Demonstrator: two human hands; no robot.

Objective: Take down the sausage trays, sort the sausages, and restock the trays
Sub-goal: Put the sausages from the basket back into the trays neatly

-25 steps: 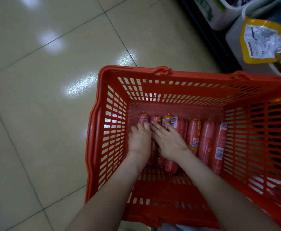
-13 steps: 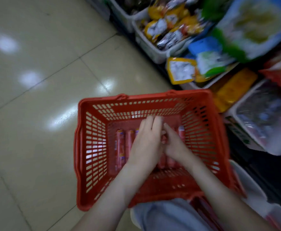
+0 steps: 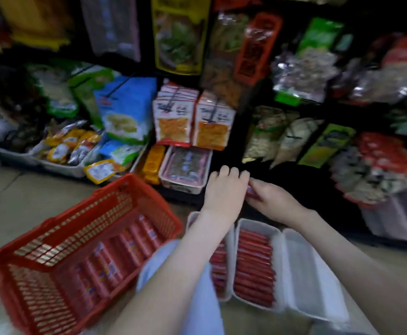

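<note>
Carrying a handful of sausages (image 3: pixel 252 192) above the trays on the floor.
Left hand (image 3: pixel 224 191) and right hand (image 3: pixel 276 204) each have their grip clamped on the bundle, its long axis mostly hidden. Best to turn it crosswise like the packed tray's (image 3: pixel 236 250) left-to-right rows, then lower it into the empty tray (image 3: pixel 303 274).

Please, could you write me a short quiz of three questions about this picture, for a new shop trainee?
1. True or false: the basket is empty.
2. The right tray holds: A nothing; B bottles; C bags.
3. Fill in: the right hand pinches red ___.

Key: 1 false, sausages lie in it; 2 A; 3 sausages.
</note>
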